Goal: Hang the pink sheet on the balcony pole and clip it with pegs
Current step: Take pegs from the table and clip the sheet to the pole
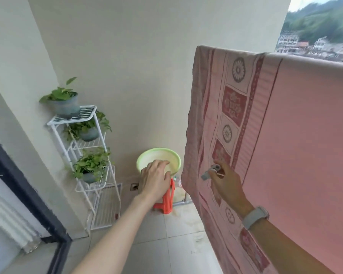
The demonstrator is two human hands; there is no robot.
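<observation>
The pink sheet (297, 139) with a patterned dark-red border hangs draped over the balcony pole, which it hides along its top edge at the right. My right hand (225, 181) is in front of the sheet's border and grips grey pegs (211, 172) between thumb and fingers. A white watch sits on that wrist. My left hand (154, 178) is stretched out, palm down with fingers loosely apart, over the green basin (175, 158). It holds nothing.
The basin rests on an orange plastic stool (167, 200) by the back wall. A white wire plant rack (81, 155) with three potted plants stands at the left. A dark door frame (28, 196) runs along the left edge. Tiled floor lies below.
</observation>
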